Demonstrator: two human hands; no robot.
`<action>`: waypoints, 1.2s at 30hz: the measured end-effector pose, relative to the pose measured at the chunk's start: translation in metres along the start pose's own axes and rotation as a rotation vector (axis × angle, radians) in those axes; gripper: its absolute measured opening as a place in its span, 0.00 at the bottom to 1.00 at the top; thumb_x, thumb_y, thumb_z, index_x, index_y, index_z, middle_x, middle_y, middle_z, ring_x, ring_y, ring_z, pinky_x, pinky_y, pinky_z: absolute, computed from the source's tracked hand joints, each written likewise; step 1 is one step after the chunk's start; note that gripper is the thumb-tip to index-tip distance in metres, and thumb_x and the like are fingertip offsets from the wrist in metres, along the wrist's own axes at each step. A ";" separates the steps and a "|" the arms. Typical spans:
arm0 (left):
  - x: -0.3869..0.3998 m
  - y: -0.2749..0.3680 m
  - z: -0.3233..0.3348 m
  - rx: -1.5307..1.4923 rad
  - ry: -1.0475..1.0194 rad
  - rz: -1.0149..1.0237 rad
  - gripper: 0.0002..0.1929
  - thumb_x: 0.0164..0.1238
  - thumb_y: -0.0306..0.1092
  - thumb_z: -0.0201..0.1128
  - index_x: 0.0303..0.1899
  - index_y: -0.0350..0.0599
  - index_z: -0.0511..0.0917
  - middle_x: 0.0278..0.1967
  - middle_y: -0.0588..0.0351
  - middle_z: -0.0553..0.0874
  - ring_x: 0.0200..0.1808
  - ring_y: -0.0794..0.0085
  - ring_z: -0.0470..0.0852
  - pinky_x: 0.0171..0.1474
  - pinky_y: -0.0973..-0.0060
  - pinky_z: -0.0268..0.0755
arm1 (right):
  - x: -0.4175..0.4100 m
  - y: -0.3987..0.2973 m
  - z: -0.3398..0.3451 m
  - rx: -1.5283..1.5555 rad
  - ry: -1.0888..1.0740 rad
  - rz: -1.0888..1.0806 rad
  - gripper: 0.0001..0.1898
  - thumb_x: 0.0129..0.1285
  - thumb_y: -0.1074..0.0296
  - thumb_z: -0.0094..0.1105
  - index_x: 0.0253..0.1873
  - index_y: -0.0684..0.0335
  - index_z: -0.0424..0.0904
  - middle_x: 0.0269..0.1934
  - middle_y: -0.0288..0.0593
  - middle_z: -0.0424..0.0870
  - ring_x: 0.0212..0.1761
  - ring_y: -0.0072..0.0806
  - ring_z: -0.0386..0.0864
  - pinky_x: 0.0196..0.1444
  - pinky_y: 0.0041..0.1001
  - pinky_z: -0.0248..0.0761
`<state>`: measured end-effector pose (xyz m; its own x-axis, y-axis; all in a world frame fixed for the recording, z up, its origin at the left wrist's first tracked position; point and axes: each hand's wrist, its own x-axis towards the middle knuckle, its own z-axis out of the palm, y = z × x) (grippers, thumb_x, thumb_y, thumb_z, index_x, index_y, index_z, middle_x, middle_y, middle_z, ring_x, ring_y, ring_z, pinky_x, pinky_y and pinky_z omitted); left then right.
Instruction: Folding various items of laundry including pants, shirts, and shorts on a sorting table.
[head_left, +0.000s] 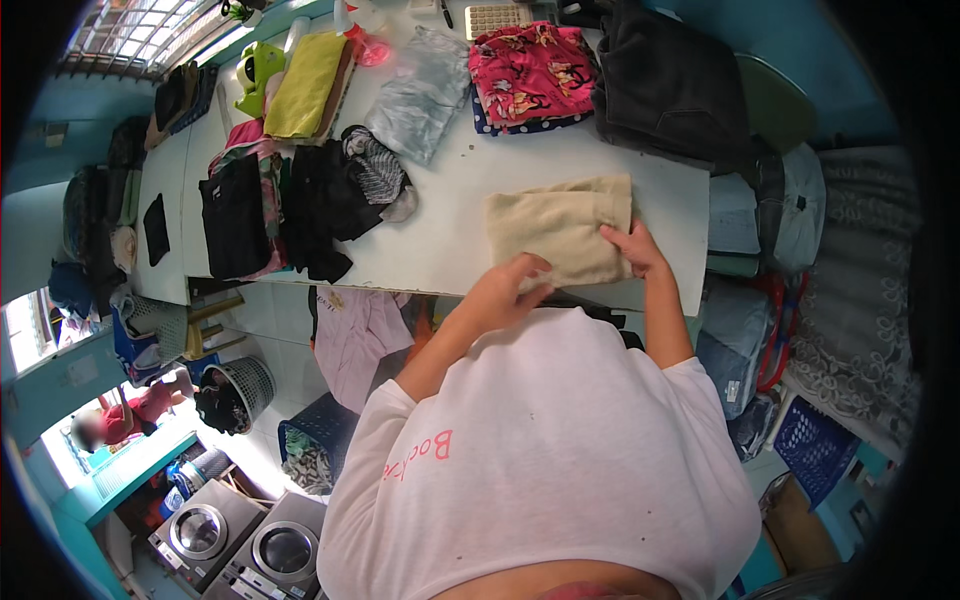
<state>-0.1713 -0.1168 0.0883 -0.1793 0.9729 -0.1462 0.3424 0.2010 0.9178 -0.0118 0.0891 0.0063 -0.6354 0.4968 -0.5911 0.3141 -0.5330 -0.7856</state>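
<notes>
A beige folded cloth (555, 225) lies on the white table (435, 247) at its near edge, right of the middle. My right hand (637, 247) grips the cloth's right edge, thumb on top and fingers underneath. At its lower left corner is my left hand (517, 289), fingers curved and slightly blurred; whether they pinch the fabric is not clear. Beyond the cloth sit a pink floral folded garment (525, 75) on a dotted blue one and dark folded trousers (667, 90). Black clothes (322, 195) lie to the left.
Toward the back are a clear plastic bag (424, 90), a yellow folded towel (307, 82), a green tape dispenser (257, 75), a spray bottle (367, 45) and a calculator (495, 19). Laundry baskets (251, 390) and front-loading machines (199, 532) stand lower left. A person (139, 412) is outside.
</notes>
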 end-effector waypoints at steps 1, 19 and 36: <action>0.003 -0.011 0.003 0.002 0.000 -0.004 0.15 0.55 0.32 0.62 0.44 0.42 0.71 0.46 0.49 0.75 0.43 0.59 0.77 0.44 0.69 0.70 | 0.002 -0.002 -0.004 0.007 0.036 -0.041 0.20 0.53 0.72 0.61 0.51 0.67 0.69 0.44 0.42 0.77 0.43 0.28 0.75 0.46 0.24 0.69; 0.045 -0.091 0.039 0.802 -0.118 -0.317 0.55 0.37 0.61 0.66 0.66 0.59 0.39 0.67 0.55 0.42 0.68 0.53 0.38 0.60 0.43 0.43 | -0.175 -0.188 0.124 0.312 -0.933 -1.733 0.05 0.51 0.75 0.59 0.27 0.66 0.73 0.35 0.44 0.77 0.34 0.38 0.80 0.32 0.31 0.71; 0.036 -0.124 0.041 -0.291 0.551 -0.580 0.35 0.40 0.43 0.73 0.48 0.29 0.68 0.41 0.48 0.78 0.42 0.67 0.77 0.44 0.73 0.70 | -0.231 -0.191 0.140 0.758 -0.840 -1.859 0.07 0.52 0.81 0.54 0.36 0.61 0.72 0.39 0.36 0.70 0.34 0.34 0.75 0.33 0.30 0.74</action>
<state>-0.1822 -0.1016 -0.0463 -0.7023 0.5155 -0.4909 -0.1789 0.5397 0.8226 -0.0239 -0.0200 0.3185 0.0590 0.4013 0.9141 -0.9846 -0.1275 0.1195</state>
